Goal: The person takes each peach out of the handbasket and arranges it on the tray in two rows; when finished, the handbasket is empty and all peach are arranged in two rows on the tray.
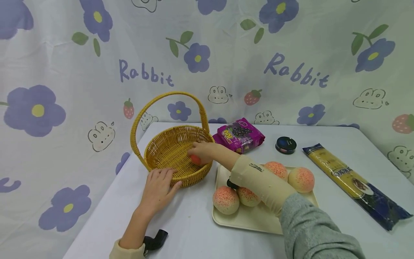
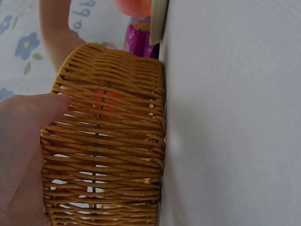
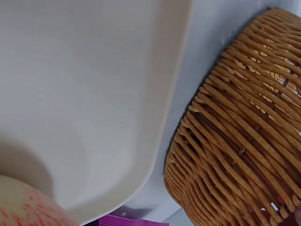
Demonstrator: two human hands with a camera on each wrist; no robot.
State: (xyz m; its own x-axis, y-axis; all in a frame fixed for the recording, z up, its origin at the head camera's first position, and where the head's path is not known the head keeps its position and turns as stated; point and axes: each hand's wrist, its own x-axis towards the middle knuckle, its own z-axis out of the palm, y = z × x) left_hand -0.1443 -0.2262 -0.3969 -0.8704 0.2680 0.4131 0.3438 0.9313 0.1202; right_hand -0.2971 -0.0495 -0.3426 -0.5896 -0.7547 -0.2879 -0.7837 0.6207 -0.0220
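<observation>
A wicker basket (image 1: 191, 179) with a tall arched handle stands at the left of the table. My left hand (image 1: 157, 191) grips its near rim, thumb outside and fingers over the edge; the left wrist view shows the thumb against the weave. Reaching inside over the right rim, my right hand (image 1: 204, 151) holds a reddish peach (image 1: 195, 159) low near the basket floor, mostly covered by the fingers. Red also shows through the wicker in the left wrist view. On the cream tray (image 1: 237, 223) lie several pale peaches (image 1: 226, 200) with pink speckles, partly hidden by the right arm.
Behind the tray lies a purple snack packet (image 1: 242, 136), close to the basket's right side. A round dark tin (image 1: 286, 145) sits to its right. A long yellow and blue pasta packet (image 1: 352, 183) lies at the far right. A printed curtain (image 1: 226, 72) hangs behind the table.
</observation>
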